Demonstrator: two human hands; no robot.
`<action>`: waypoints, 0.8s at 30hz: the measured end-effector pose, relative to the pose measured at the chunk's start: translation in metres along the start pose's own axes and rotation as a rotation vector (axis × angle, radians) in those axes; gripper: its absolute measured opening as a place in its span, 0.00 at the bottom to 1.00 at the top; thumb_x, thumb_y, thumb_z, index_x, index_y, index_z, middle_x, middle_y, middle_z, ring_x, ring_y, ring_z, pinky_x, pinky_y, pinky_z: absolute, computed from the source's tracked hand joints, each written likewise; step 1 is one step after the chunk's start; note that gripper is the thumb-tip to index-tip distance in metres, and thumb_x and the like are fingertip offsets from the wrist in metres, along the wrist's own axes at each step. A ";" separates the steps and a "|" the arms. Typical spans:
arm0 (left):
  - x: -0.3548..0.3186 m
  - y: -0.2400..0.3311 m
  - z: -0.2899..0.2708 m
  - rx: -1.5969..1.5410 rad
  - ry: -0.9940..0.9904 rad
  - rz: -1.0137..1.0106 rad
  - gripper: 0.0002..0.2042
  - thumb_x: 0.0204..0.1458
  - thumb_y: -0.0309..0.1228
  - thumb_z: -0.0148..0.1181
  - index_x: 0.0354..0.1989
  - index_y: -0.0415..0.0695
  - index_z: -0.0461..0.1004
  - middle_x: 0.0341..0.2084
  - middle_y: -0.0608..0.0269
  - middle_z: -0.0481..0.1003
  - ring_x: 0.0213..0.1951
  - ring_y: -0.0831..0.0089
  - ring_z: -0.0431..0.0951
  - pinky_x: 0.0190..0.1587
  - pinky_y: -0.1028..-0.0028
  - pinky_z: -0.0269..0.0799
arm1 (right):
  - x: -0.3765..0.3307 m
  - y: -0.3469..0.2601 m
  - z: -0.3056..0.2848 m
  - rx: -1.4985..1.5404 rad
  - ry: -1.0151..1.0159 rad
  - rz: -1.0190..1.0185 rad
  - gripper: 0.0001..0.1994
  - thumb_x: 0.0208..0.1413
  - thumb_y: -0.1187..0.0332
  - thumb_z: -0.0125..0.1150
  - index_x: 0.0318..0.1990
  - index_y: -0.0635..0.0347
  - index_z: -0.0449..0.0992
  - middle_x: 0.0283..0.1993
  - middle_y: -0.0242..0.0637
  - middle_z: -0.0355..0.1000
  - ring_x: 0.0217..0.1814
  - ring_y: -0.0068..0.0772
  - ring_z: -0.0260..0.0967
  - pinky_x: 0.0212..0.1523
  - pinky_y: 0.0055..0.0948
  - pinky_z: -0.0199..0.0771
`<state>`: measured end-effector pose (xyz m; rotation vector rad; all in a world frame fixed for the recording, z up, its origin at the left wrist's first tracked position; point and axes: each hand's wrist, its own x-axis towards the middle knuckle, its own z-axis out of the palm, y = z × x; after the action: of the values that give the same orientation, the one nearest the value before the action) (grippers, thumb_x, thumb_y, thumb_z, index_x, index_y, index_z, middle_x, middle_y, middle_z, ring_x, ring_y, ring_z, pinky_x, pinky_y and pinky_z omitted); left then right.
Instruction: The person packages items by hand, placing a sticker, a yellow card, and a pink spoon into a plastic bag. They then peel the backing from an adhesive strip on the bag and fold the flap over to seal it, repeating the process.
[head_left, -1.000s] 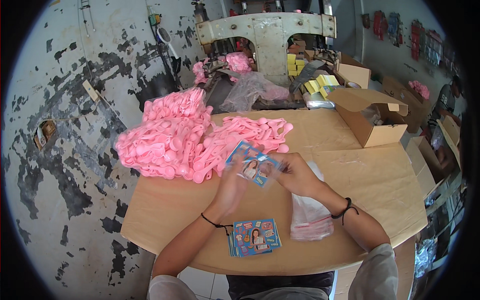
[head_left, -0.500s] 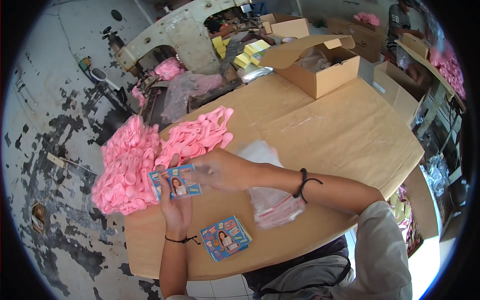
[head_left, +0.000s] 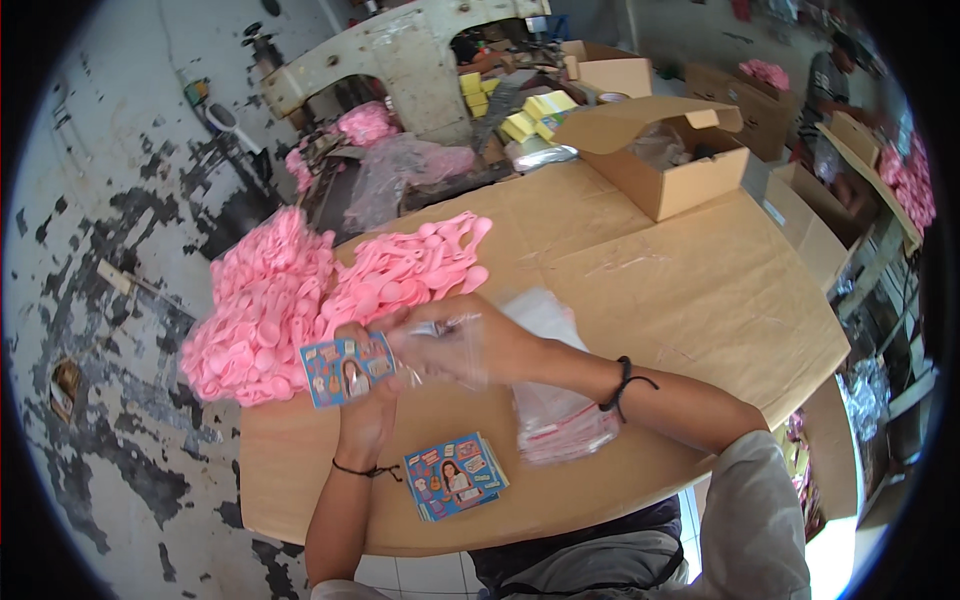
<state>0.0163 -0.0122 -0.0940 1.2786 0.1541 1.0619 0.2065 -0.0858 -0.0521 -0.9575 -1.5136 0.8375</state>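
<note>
A blue printed card (head_left: 340,372) with a picture of a person on it is gripped in my left hand (head_left: 366,425), over the near left part of the table. Close against it, my right hand (head_left: 505,345) is closed on a small clear plastic bag (head_left: 468,335), which is blurred by motion. Some of the right fingertips are hidden behind the bag and the card. Just below both hands lies a stack of matching blue cards (head_left: 455,478). Under my right forearm sits a pile of clear zip bags (head_left: 560,425) with pinkish-red edges.
Loose pink plastic spoons (head_left: 410,265) lie beyond my hands, beside a bulging bag of pink spoons (head_left: 255,320). An open cardboard box (head_left: 690,170) stands on the table's far right. Behind the paper-covered table (head_left: 700,290) is a large old machine (head_left: 410,70). Another person (head_left: 830,85) is at far right.
A clear plastic bag now shows in my right hand beside the card. The card has tilted slightly in my left hand. The view has shifted a little.
</note>
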 end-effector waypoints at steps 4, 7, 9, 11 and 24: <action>0.029 0.014 0.017 -0.003 0.130 0.097 0.27 0.42 0.22 0.70 0.49 0.46 0.61 0.54 0.54 0.68 0.59 0.64 0.67 0.59 0.63 0.67 | 0.003 0.002 -0.027 0.287 0.133 0.262 0.24 0.63 0.46 0.50 0.35 0.62 0.76 0.25 0.30 0.70 0.27 0.20 0.69 0.28 0.22 0.72; 0.030 0.020 -0.006 0.322 0.102 0.067 0.24 0.44 0.21 0.68 0.48 0.45 0.63 0.55 0.52 0.68 0.59 0.61 0.68 0.60 0.63 0.67 | 0.010 0.000 -0.028 -0.132 -0.044 0.101 0.22 0.64 0.49 0.50 0.34 0.61 0.75 0.23 0.27 0.68 0.24 0.19 0.66 0.26 0.21 0.69; 0.035 0.022 -0.011 0.206 0.042 0.092 0.22 0.46 0.19 0.66 0.48 0.45 0.64 0.55 0.51 0.68 0.58 0.60 0.69 0.60 0.64 0.67 | 0.018 -0.002 -0.034 -0.161 -0.137 0.071 0.19 0.66 0.54 0.48 0.33 0.62 0.75 0.23 0.29 0.69 0.25 0.17 0.64 0.26 0.22 0.67; 0.036 0.028 -0.018 0.157 0.076 0.116 0.19 0.50 0.19 0.62 0.49 0.45 0.64 0.55 0.52 0.68 0.58 0.61 0.69 0.60 0.64 0.67 | 0.028 -0.011 -0.034 0.139 0.051 0.150 0.17 0.66 0.60 0.48 0.31 0.63 0.75 0.24 0.29 0.70 0.27 0.16 0.66 0.28 0.24 0.67; 0.045 0.021 -0.034 0.108 0.197 0.067 0.20 0.52 0.19 0.60 0.53 0.43 0.63 0.55 0.55 0.69 0.54 0.68 0.73 0.55 0.70 0.70 | 0.100 0.103 -0.028 -1.196 -0.117 0.057 0.10 0.54 0.76 0.50 0.43 0.64 0.72 0.50 0.52 0.71 0.44 0.53 0.74 0.42 0.44 0.76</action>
<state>0.0079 0.0421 -0.0682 1.2814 0.3243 1.2510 0.2410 0.0482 -0.0988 -1.8090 -2.1056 -0.0878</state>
